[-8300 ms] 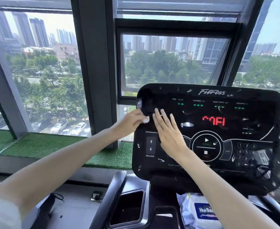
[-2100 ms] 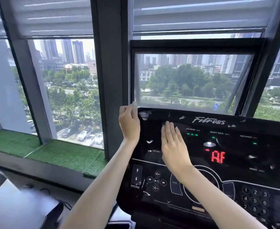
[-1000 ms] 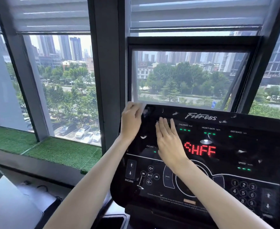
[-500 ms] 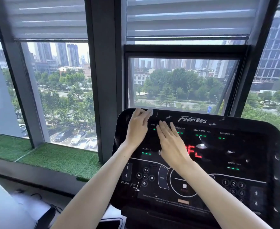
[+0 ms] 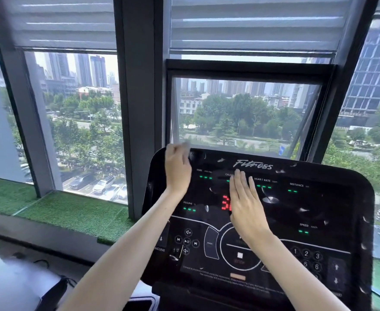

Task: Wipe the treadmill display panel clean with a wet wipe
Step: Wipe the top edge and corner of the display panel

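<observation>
The display panel [image 5: 332, 221] fills the lower right of the view, tilted up toward the person. Across its upper band the wiping stroke has moved on. Half a second ago the right hand [image 5: 246, 203] lay close beside the left, over the panel's upper left. Now it has slid toward the middle, uncovering the TIME label [image 5: 199, 170] and hiding part of the red readout [image 5: 225, 202]. By my reading the top left corner is done and the pass is working rightward. Pale flecks [image 5: 304, 209] still dot the right half and the right edge, so most of the surface seems left to do.

The right hand lies flat on the glass, fingers straight and together, pointing at the top edge. The left hand [image 5: 177, 170] stays at the top left corner, motion-blurred. Whether it grips the edge I cannot tell. The wet wipe itself is not visible, though it probably sits beneath the right palm.
</observation>
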Demonstrator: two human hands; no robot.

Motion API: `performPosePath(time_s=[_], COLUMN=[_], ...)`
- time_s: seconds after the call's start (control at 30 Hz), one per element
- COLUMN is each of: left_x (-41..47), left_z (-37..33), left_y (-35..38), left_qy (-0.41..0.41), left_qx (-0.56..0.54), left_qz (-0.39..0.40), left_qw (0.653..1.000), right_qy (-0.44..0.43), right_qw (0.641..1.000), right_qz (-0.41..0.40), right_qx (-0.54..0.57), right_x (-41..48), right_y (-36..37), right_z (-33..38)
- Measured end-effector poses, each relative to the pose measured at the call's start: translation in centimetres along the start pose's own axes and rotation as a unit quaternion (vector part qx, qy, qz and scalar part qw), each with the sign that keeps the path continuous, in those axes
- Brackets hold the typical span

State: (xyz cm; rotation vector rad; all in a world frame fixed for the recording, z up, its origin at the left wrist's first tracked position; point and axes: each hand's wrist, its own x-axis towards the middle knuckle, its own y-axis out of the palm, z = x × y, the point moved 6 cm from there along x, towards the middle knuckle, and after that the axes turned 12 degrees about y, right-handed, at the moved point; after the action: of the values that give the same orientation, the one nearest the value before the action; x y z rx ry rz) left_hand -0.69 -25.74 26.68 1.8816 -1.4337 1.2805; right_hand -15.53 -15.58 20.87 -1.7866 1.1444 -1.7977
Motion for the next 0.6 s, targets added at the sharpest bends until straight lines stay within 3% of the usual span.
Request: performPosePath(time_s=[0.07,0.1,0.13,0.23,0.27,0.37,0.4,0.43,0.53,0.6], left_x=[-1.0,-0.9,-0.4,0.1,-0.1,-1.3,-1.1,-0.5,-0.2,-0.8], left_z=[-2.5,-2.7,-2.0,0.6,0.0,-3.3,-3.3,-2.5,-0.3,-2.1], left_y=[2.0,2.1,1.8,-0.2,0.2,3.4,3.5,3.2,1.0,2.1], left_qy=[0.111,0.130,0.109,-0.069,-0.073,0.119,0.149,0.125,-0.045,0.019], left_qx=[-0.029,-0.036,-0.038,-0.033,-0.029,-0.038,-0.043,-0.045,-0.047,-0.027], left_qz=[0.115,0.132,0.113,-0.059,-0.057,0.106,0.119,0.096,-0.073,-0.009], left_qw=[0.987,0.982,0.987,0.995,0.995,0.986,0.981,0.986,0.995,0.999], right_qy=[-0.003,-0.004,-0.005,-0.001,0.000,-0.004,-0.006,-0.007,-0.002,0.000], right_qw=[1.000,1.000,1.000,1.000,1.000,1.000,1.000,1.000,1.000,1.000], right_qz=[0.000,0.000,0.000,-0.002,-0.002,-0.006,-0.007,-0.007,-0.003,-0.002], right_qx=[-0.003,-0.005,-0.005,0.004,0.007,0.007,0.006,0.004,0.007,0.011], right_x=[0.0,0.0,0.0,0.0,0.0,-0.1,-0.1,0.0,0.0,0.0], right_y=[0.2,0.3,0.3,0.2,0.2,0.1,0.1,0.2,0.3,0.4], right_z=[0.0,-0.1,-0.1,0.0,0.0,-0.1,-0.2,-0.3,-0.2,-0.2])
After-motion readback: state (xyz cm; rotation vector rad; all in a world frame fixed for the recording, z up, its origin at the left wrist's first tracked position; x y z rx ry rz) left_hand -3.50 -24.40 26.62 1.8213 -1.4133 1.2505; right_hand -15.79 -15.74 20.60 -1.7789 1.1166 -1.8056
